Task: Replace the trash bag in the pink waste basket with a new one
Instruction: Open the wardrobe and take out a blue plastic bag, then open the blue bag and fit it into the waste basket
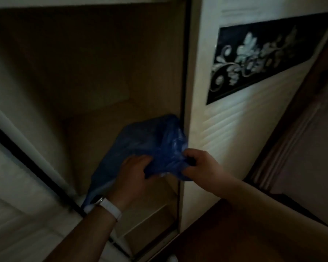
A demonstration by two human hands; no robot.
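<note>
A crumpled blue plastic trash bag (150, 140) hangs in front of an open, dim wardrobe compartment. My left hand (133, 174), with a white band on its wrist, grips the bag's lower edge from below. My right hand (199, 165) pinches a bunched part of the bag at its right side, close to the wardrobe's door edge. The bag stretches from the hands up into the compartment and down past my left wrist. The pink waste basket is not in view.
The wardrobe interior (95, 76) is dark, with shelves (150, 216) low down. A white sliding door (235, 129) with a black floral panel (263, 59) stands at the right. Another door (13, 186) lies at the left. Brown wooden floor (235, 233) shows at the bottom right.
</note>
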